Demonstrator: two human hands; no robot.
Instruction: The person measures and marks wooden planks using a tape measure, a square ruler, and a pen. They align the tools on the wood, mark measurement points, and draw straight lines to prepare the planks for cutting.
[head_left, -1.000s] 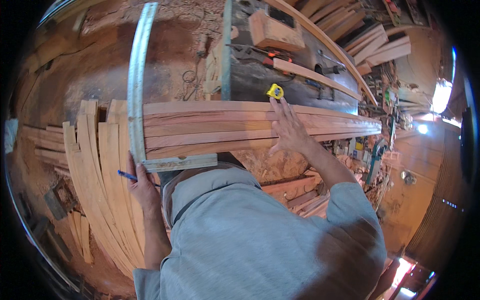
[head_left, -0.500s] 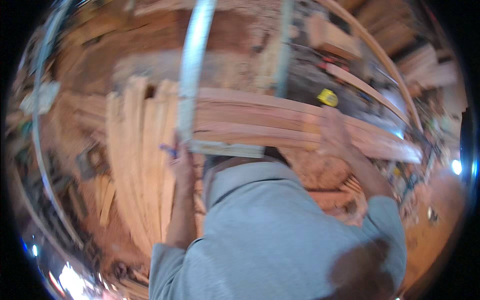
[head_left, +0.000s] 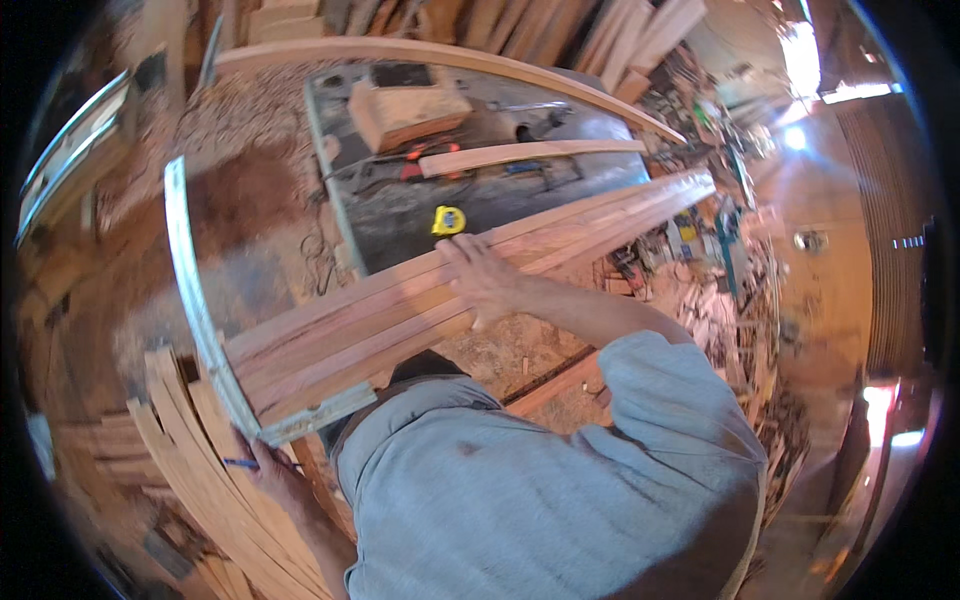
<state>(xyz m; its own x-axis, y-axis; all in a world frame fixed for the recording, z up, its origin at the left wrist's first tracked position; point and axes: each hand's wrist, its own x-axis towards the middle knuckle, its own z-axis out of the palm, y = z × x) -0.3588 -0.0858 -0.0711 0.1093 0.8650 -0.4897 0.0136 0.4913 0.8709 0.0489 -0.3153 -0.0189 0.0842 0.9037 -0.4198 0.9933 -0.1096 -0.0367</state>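
Observation:
Several reddish wooden boards (head_left: 350, 315) lie side by side, slanting up from lower left to upper right. Across their left ends is a large L-shaped metal square (head_left: 207, 310), its long arm reaching past the far edge and its short arm along the end nearest my body. My left hand (head_left: 278, 478) is closed at the square's corner, with a slim blue pen (head_left: 240, 462) sticking out between the fingers. Flat on top of the boards rests my right hand (head_left: 485, 282), fingers stretched out. Just beyond its fingertips, a yellow tape measure (head_left: 449, 220) sits on the dark worktop.
On the dark worktop (head_left: 400, 215) are a wooden block (head_left: 405, 110), a thin curved strip (head_left: 530, 155) and some tools. A long curved timber (head_left: 470, 62) runs along its far side. Long planks (head_left: 190, 470) are stacked at lower left. Offcuts and clutter (head_left: 715, 330) fill the right.
The view has swung round, so the boards now slant and more of the worktop and right side shows. Both hands keep about the same places on the square and boards.

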